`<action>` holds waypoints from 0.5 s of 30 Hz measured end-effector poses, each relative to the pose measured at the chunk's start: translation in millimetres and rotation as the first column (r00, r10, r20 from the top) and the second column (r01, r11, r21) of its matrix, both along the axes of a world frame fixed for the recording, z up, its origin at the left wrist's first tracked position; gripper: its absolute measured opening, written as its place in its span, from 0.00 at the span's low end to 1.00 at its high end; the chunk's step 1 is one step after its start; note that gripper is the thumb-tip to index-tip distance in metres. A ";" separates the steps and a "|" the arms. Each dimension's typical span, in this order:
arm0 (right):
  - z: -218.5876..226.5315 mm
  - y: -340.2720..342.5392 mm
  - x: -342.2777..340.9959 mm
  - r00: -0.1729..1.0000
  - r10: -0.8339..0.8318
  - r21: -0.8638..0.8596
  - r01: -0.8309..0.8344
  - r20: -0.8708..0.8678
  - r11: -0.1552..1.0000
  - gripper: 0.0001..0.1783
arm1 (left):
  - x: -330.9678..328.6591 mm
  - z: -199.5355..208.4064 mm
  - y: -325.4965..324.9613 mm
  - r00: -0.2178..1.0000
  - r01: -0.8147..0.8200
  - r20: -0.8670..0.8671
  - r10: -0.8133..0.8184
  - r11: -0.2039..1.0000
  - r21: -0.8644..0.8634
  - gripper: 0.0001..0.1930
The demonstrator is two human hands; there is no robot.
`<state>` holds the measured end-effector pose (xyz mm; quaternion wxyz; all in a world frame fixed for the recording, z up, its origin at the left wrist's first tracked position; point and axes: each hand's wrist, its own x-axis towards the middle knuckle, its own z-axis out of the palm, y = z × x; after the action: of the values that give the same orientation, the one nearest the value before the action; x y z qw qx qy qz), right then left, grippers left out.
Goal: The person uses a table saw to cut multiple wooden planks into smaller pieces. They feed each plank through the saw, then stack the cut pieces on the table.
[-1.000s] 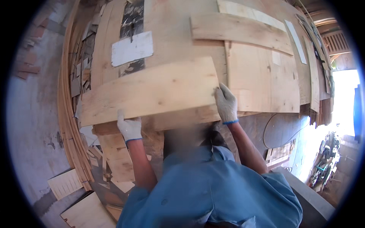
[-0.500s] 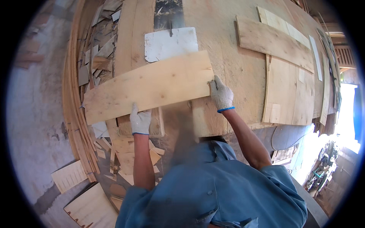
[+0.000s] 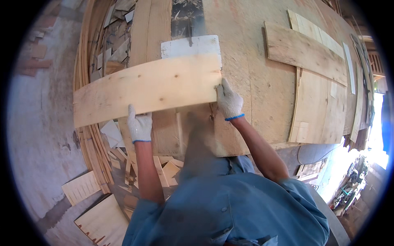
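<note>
Both my hands, in white knit gloves with blue cuffs, hold up a long thin wooden board [image 3: 143, 88] above the workbench. My left hand [image 3: 140, 125] grips its near long edge, thumb on top and fingers hidden beneath. At the board's right end, my right hand [image 3: 229, 99] has closed around the short edge. Pale wood with several dark knots shows on the board's face, and its left end reaches out past the bench. Behind it, partly covered, lies a white plate [image 3: 193, 46] on the bench, beside a dark slot with a metal piece.
The wooden workbench [image 3: 262, 94] spreads to the right, carrying a knotty plank [image 3: 303, 52] and stacked plywood sheets [image 3: 316, 106]. Long wood strips [image 3: 84, 53] run along its left side. Offcuts [image 3: 166, 168] litter the floor, near a leaning panel [image 3: 102, 221].
The board has moved left and turned a little toward level, with both hands travelling left along with it. More of its left end now extends over the strips.
</note>
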<state>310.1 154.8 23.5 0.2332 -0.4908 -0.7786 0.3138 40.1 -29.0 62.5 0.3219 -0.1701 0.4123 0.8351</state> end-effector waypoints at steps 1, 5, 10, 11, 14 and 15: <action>5.4 6.2 -12.9 0.999 0.005 -0.044 -0.003 0.039 0.999 0.22 | -11.2 -12.7 4.8 1.000 0.008 0.018 -0.008 1.000 0.013 0.18; 1.3 25.7 -51.6 0.970 -0.026 -0.066 0.044 0.242 0.997 0.21 | -39.5 -51.8 25.9 0.990 0.074 0.120 -0.069 0.996 -0.042 0.18; -1.3 38.6 -59.2 0.954 -0.057 0.017 0.054 0.294 0.998 0.19 | -43.7 -65.7 38.3 0.984 0.072 0.163 -0.069 0.997 -0.012 0.19; -5.4 38.7 -59.0 0.948 -0.060 0.015 0.059 0.314 0.998 0.19 | -44.4 -63.4 39.7 0.985 0.079 0.156 -0.076 0.997 -0.011 0.19; -9.4 37.6 -64.4 0.936 -0.073 0.007 0.075 0.344 0.997 0.19 | -53.7 -65.5 39.9 0.984 0.106 0.151 -0.095 0.992 -0.063 0.19; -10.1 37.5 -65.7 0.934 -0.078 0.004 0.081 0.350 0.997 0.19 | -55.5 -66.3 39.9 0.984 0.098 0.158 -0.086 0.993 -0.067 0.19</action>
<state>244.3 192.2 13.4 0.1011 -0.5710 -0.7856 0.2159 -15.4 10.9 -3.8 0.3847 -0.2269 0.4244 0.7876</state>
